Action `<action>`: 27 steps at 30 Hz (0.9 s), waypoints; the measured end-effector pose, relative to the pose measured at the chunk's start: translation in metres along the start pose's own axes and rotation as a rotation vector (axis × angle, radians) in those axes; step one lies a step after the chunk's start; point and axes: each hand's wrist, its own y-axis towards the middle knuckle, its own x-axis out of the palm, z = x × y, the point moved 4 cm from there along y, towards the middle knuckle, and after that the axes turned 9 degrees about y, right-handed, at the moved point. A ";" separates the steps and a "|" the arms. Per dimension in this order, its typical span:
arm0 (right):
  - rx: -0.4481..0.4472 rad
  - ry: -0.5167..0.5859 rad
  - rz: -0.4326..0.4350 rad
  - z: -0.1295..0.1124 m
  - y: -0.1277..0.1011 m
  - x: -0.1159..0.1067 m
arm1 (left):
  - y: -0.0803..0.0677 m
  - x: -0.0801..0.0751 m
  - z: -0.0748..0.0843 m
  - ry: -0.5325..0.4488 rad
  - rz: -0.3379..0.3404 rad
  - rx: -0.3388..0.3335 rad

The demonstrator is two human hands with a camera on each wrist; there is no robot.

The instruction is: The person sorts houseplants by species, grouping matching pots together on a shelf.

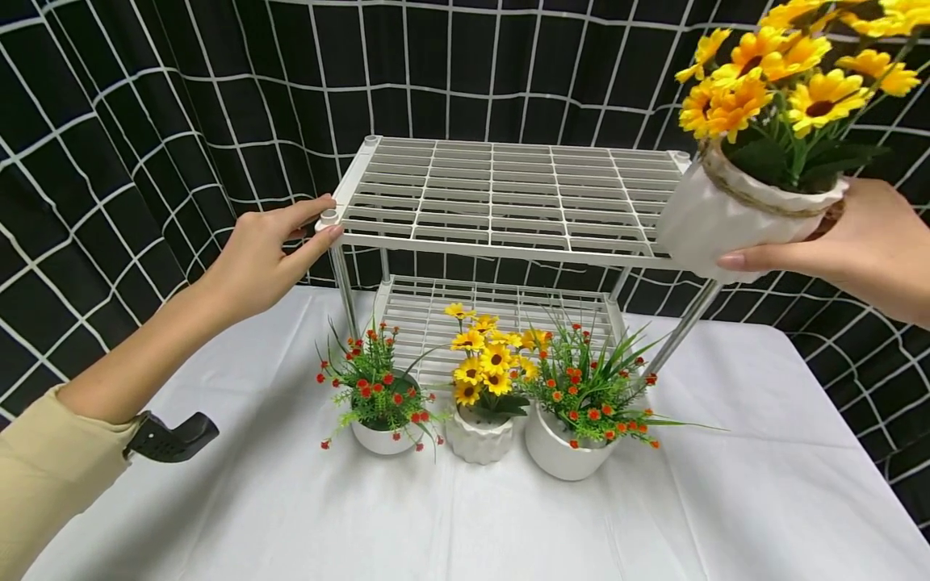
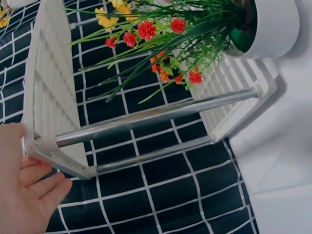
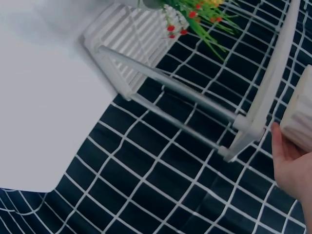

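Your right hand (image 1: 865, 246) grips the raised pot (image 1: 730, 226) near the rack (image 1: 508, 249) and your left hand (image 1: 265, 252) pinches its front-left corner (image 1: 329, 216): keep the pot level, the rack braced.

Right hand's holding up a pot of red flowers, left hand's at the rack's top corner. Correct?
Not quite: the flowers in the right hand's pot are yellow, not red, as the head view shows. So: right hand holding up a pot of yellow flowers, left hand at the rack's top corner.
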 end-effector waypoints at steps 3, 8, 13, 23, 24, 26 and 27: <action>-0.001 0.018 -0.020 -0.008 0.004 0.005 | -0.001 0.000 0.000 -0.005 0.005 -0.003; -0.033 0.065 -0.041 -0.021 0.011 0.015 | -0.001 0.000 -0.001 -0.007 0.008 -0.003; -0.049 0.066 -0.065 -0.033 0.017 0.025 | 0.000 0.002 -0.002 -0.006 -0.006 -0.004; -0.016 0.043 -0.113 -0.057 0.033 0.048 | -0.001 0.001 -0.001 -0.020 -0.006 -0.005; -0.011 0.043 -0.114 -0.060 0.034 0.050 | -0.001 0.002 -0.001 -0.021 -0.004 -0.002; -0.005 0.045 -0.113 -0.066 0.036 0.055 | -0.001 0.002 -0.001 -0.023 -0.001 0.001; 0.002 0.044 -0.115 -0.068 0.037 0.058 | -0.001 0.002 -0.001 -0.022 0.000 0.003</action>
